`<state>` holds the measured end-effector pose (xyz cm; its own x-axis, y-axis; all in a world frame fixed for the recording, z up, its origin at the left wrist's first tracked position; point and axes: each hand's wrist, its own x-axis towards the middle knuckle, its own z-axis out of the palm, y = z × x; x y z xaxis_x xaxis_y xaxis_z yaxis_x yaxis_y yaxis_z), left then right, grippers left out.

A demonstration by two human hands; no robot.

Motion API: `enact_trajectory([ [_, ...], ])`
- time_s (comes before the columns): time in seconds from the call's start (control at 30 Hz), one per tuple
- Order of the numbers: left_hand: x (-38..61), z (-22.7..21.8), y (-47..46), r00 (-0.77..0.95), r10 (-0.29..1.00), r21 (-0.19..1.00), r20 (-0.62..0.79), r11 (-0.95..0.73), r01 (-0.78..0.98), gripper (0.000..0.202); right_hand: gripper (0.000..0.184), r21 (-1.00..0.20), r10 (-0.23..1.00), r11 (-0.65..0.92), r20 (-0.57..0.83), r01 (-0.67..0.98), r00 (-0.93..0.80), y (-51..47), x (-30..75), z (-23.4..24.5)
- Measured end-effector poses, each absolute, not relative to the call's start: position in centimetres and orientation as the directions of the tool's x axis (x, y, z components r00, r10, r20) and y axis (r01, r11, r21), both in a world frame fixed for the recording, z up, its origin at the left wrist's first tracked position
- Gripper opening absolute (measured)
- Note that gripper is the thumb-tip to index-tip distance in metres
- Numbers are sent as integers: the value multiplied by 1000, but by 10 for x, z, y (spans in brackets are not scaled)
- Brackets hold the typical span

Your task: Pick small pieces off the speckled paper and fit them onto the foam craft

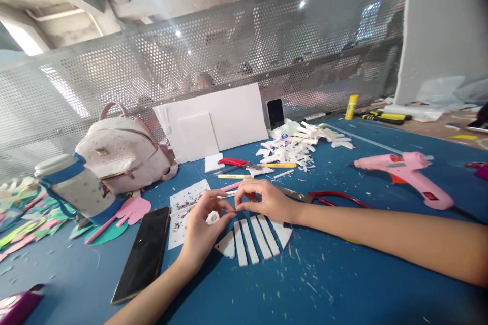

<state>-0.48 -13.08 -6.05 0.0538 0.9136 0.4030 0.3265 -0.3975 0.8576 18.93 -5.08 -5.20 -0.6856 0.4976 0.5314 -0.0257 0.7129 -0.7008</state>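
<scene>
My left hand (pixel 204 223) and my right hand (pixel 269 199) meet at their fingertips above the blue table. Both are closed in a pinch; whatever lies between the fingertips is too small to make out. Just below them several white foam strips (pixel 249 242) lie side by side, fanned slightly. A white corner piece (pixel 226 245) flanks them on the left, and another white piece (pixel 282 233) on the right, partly under my right wrist. Behind my left fingers shows a small white lump (pixel 212 218). A white sheet with tiny coloured bits (pixel 186 208) lies left of that hand.
Red-handled scissors (pixel 337 198) lie behind my right forearm, with a pink glue gun (pixel 407 170) farther right. White scraps (pixel 290 147), a red-handled tool (pixel 238 162) and a yellow pen (pixel 280 165) sit behind. At left are a phone (pixel 143 254), bottle (pixel 76 188) and backpack (pixel 122 150).
</scene>
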Motion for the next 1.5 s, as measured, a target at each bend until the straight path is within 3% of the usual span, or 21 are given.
enact_trajectory([
  [0.2,-4,-61,-131,64,912,861,406,-405,309,27,6,-654,432,753,571,-69,-699,-51,190,-53],
  [0.6,-6,-64,-127,74,941,915,329,-337,219,28,6,-668,453,744,516,-11,-727,-53,189,-51],
  [1.0,-6,-65,-127,74,936,882,345,-350,317,25,7,-623,406,782,526,-14,-747,-52,189,-51],
  [1.2,-8,-65,-126,91,910,771,404,-393,501,6,2,-740,582,673,517,14,-628,-48,188,-52],
  [1.37,-6,-61,-130,245,835,626,492,-535,568,16,9,-831,723,556,482,1,-495,-39,186,-58],
  [1.5,-4,-60,-136,364,760,533,538,-642,552,17,14,-858,765,510,487,-64,-422,-32,185,-60],
])
